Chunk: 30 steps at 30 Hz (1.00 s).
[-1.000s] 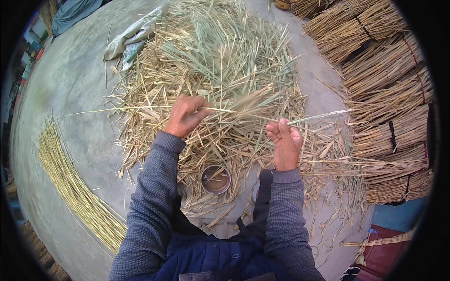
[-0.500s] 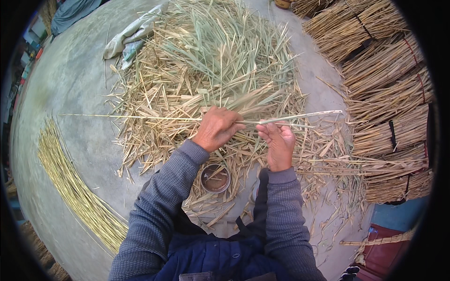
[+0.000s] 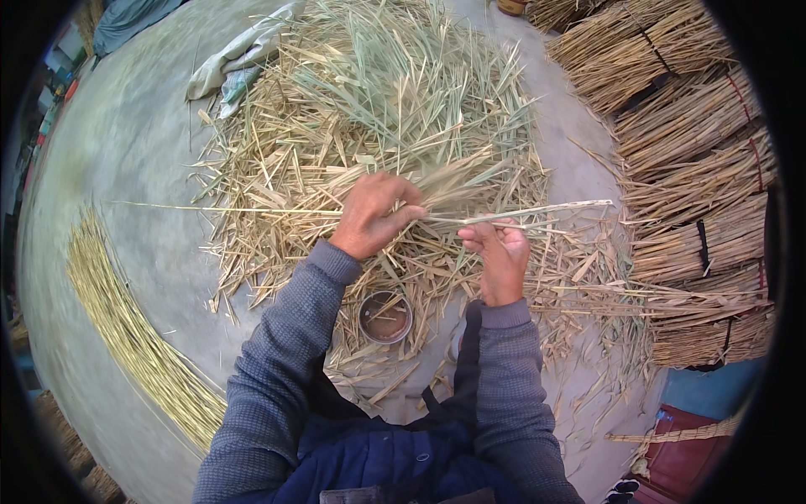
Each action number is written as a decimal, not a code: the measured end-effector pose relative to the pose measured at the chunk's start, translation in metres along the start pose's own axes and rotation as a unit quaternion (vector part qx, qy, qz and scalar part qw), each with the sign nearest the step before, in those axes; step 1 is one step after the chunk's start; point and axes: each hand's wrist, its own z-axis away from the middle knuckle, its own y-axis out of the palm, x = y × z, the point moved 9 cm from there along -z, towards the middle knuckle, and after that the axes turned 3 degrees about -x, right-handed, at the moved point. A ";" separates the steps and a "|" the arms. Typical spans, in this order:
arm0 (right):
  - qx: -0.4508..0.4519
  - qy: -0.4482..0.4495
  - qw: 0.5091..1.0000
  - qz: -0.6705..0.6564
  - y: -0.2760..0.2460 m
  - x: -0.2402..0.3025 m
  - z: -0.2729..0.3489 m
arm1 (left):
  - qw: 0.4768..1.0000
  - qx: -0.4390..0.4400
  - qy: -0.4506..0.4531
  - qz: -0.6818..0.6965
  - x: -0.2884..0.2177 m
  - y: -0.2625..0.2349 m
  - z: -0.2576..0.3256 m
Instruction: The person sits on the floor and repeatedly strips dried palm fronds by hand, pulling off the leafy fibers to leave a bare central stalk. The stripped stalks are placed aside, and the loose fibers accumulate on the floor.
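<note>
Left hand and right hand each hold a closed grip on one long pale reed stalk, held level above the heap of loose straw. A round metal tin sits below the hands. Tied reed bundles lie stacked at right; a yellow stalk row curves along the floor at left.

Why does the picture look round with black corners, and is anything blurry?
Head view: a fisheye lens bends edges and leaves a black rim; the tied bundles of tan reeds curve toward it. Light is soft, without hard shadows. The grey concrete floor smears at left; the hands look sharp.
</note>
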 end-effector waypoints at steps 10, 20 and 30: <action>0.039 0.004 0.999 -0.032 0.024 -0.003 0.008 | 0.999 0.016 -0.012 0.037 0.005 0.029 0.024; -0.008 0.007 1.000 0.023 -0.007 0.002 -0.003 | 0.942 -0.013 -0.114 -0.316 0.069 -0.062 0.008; -0.021 -0.005 1.000 0.023 0.003 0.010 -0.004 | 0.982 0.178 -0.060 -0.039 0.051 0.012 0.029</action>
